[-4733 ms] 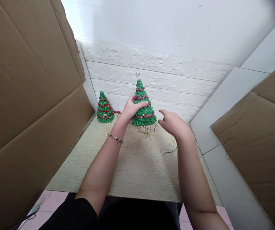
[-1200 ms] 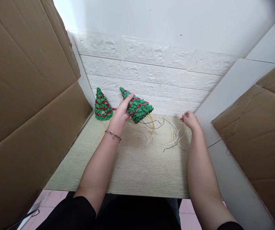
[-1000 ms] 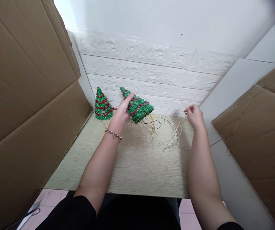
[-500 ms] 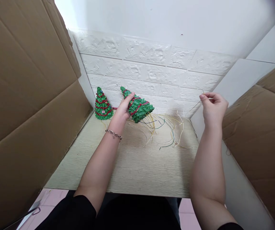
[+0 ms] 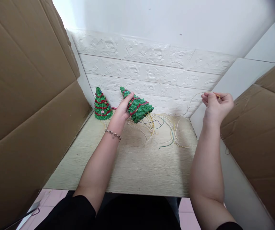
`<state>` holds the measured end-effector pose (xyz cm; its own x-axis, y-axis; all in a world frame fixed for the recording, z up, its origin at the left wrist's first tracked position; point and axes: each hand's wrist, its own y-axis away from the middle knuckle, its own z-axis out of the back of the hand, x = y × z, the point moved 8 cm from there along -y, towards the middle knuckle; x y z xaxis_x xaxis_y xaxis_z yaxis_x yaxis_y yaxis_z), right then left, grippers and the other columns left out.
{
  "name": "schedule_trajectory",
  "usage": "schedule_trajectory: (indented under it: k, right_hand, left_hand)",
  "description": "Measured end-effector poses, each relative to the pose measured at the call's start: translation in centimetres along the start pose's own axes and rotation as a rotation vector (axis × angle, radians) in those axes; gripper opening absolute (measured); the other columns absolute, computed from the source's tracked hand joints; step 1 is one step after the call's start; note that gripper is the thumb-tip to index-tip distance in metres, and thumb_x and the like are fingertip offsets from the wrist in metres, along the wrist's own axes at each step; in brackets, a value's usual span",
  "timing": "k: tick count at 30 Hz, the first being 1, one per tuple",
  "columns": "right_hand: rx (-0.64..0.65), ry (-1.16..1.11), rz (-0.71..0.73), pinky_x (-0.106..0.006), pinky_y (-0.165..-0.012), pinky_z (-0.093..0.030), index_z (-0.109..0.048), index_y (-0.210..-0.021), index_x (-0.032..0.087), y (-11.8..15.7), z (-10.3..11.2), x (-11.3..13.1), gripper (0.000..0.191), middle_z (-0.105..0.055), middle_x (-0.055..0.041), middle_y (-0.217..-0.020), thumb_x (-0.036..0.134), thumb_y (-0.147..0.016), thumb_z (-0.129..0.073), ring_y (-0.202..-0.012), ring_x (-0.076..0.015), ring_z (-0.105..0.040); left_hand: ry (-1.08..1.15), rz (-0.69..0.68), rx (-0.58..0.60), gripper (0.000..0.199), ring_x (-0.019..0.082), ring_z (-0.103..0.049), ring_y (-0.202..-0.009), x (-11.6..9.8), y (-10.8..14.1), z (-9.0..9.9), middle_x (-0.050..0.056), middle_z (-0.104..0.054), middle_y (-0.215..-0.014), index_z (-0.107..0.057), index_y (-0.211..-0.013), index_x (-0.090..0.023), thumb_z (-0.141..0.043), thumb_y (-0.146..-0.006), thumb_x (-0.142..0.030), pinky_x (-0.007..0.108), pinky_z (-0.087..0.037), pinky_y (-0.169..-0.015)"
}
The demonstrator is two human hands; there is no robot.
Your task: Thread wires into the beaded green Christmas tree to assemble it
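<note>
My left hand (image 5: 125,107) is wrapped around a small green Christmas tree figurine (image 5: 141,110) with red garland, tilted so its tip points up and left. Thin yellow, white, green and blue wires (image 5: 153,123) trail from under its base across the tabletop. Off to the right, my right hand (image 5: 217,103) is closed in a pinch on a thin yellow wire (image 5: 196,95), which curves down toward the back of the table. A second Christmas tree figurine (image 5: 102,105) stands upright left of my left hand, with a small pink patch on its front.
The wooden tabletop (image 5: 137,169) ends at a white brick-patterned wall (image 5: 147,73). Cardboard panels rise at the left (image 5: 32,95) and right (image 5: 266,127), and a white side panel (image 5: 233,76) stands close to my right hand.
My right hand has shifted slightly right and turned, and more yellow wire shows between its fingers. The wire strands near it have moved. My left hand holds the tree figurine as before.
</note>
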<state>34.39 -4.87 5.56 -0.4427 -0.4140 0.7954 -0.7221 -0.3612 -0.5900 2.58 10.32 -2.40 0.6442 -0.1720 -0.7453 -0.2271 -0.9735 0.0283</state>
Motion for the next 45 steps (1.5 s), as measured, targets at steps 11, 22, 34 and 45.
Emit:
schedule_trajectory:
  k: [11, 22, 34, 45]
  right_hand:
    - [0.293, -0.062, -0.179, -0.026, -0.078, -0.054, -0.045, -0.093, 0.019, 0.4, -1.7, -1.9, 0.024, -0.055, -0.0078, -0.117, 0.043, -0.092, -0.044, -0.11, -0.0206, -0.057]
    - [0.31, -0.307, -0.226, -0.037, -0.086, -0.052, -0.051, -0.103, 0.023, 1.5, -1.3, 0.1, 0.021, -0.048, -0.0039, -0.129, 0.03, -0.095, -0.033, -0.117, -0.021, -0.051]
    - [0.878, 0.76, -0.503, -0.022, -0.058, -0.04, -0.057, -0.068, 0.011, 5.3, -4.0, -6.5, 0.022, -0.063, -0.0044, -0.071, -0.003, -0.085, -0.054, -0.058, -0.0131, -0.057]
    - [0.595, 0.47, -0.394, -0.02, -0.056, -0.041, -0.061, -0.077, 0.01, 3.3, -3.0, -3.7, 0.01, -0.063, -0.0036, -0.074, 0.005, -0.085, -0.058, -0.055, -0.0113, -0.055]
  left_hand:
    - [0.008, -0.001, 0.025, 0.035, 0.022, -0.067, -0.071, -0.1, 0.1, -0.2, 0.004, -0.067, -0.07, -0.06, -0.077, -0.017, -0.083, -0.057, -0.035, 0.038, -0.056, -0.082]
    - [0.037, 0.043, 0.015, 0.03, 0.021, -0.066, -0.066, 0.1, 0.3, -0.4, 0.004, -0.066, -0.066, -0.062, -0.077, -0.017, -0.082, -0.06, -0.033, 0.038, -0.055, -0.082]
    - [0.034, 0.041, 0.005, 0.03, 0.02, -0.066, -0.068, 0.0, 0.6, -0.5, 0.003, -0.066, -0.066, -0.062, -0.076, -0.017, -0.082, -0.059, -0.031, 0.036, -0.055, -0.083]
    - [0.055, 0.034, 0.019, 0.029, 0.021, -0.067, -0.073, -0.2, 0.4, -0.4, 0.003, -0.065, -0.066, -0.062, -0.077, -0.016, -0.082, -0.061, -0.03, 0.035, -0.054, -0.086]
